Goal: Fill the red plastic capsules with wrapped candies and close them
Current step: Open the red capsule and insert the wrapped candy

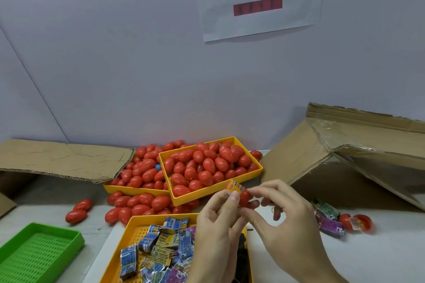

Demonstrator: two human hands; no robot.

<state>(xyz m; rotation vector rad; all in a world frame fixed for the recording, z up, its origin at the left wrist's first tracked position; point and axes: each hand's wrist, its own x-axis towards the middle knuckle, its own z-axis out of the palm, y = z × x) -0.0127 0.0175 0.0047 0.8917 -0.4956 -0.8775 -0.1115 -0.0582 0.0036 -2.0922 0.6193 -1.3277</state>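
Note:
My left hand (218, 220) pinches an orange wrapped candy (234, 188) between thumb and fingers, pressed against a red capsule half (244, 197). My right hand (278, 209) holds that capsule half at its fingertips. A yellow tray (119, 257) below my hands holds several wrapped candies (161, 243). Two more yellow trays (216, 193) behind are heaped with closed red capsules (207, 165), and several others lie loose on the table (138, 204).
An empty green tray (39, 253) sits at the front left. An open red capsule (358, 221) and a few purple and green candies (328, 218) lie at the right. A tipped cardboard box (358, 151) stands at the right, flat cardboard (59, 158) at the left.

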